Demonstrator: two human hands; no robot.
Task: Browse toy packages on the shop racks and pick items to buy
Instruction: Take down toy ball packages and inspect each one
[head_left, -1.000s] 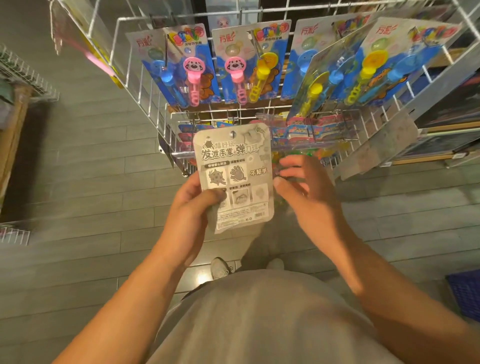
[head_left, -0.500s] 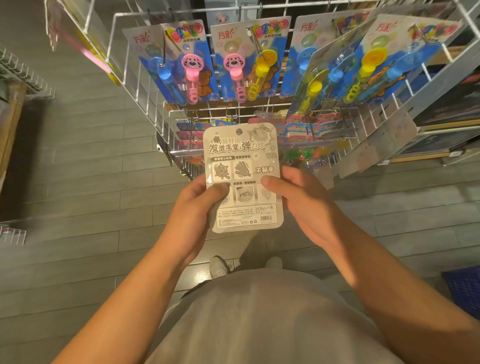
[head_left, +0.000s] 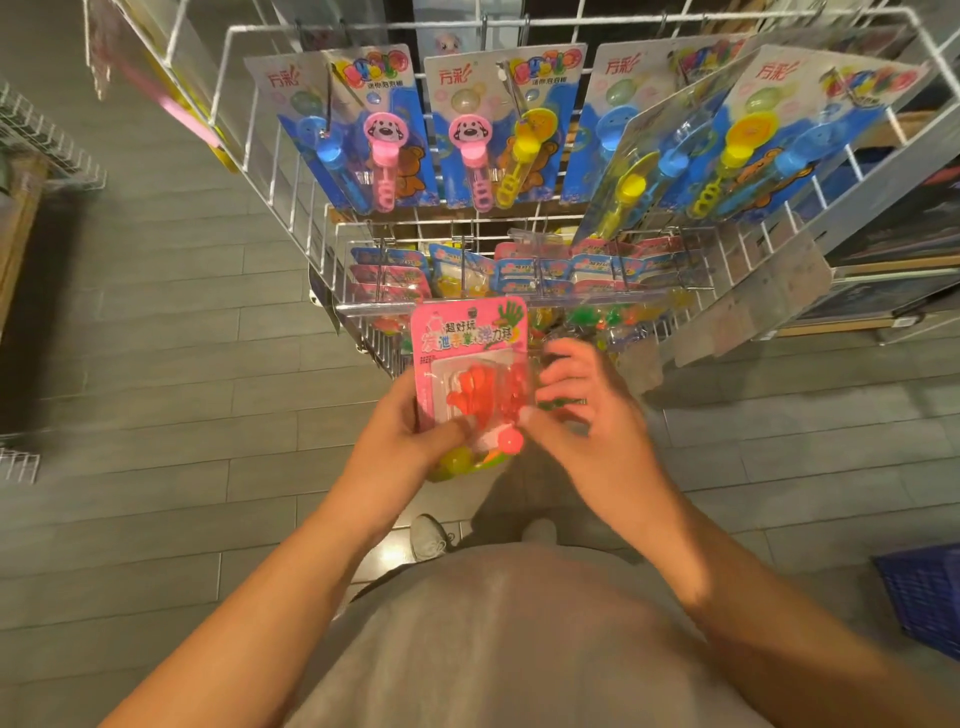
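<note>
A pink blister card (head_left: 467, 332) with an orange sticky-hand toy and small balls faces me, front side up. My left hand (head_left: 400, 436) grips its lower left edge, thumb across the blister. My right hand (head_left: 582, 410) is at the card's right edge; its thumb touches the lower corner near a pink ball, and the other fingers are loosely spread beside the card. The white wire rack (head_left: 291, 182) stands just behind, hung with bubble-wand cards (head_left: 363, 130) above and rows of smaller toy packs (head_left: 571, 270) below.
Grey plank floor lies all around. A second wire rack (head_left: 47, 140) stands at the left edge. A blue crate (head_left: 924, 597) sits at lower right. Shelves with dark boxes (head_left: 909, 234) are at the right. My shoes (head_left: 428, 535) show below the card.
The card was showing its grey printed back; it has been turned over and now shows the pink front. My right hand shifted from the back face to the right edge.
</note>
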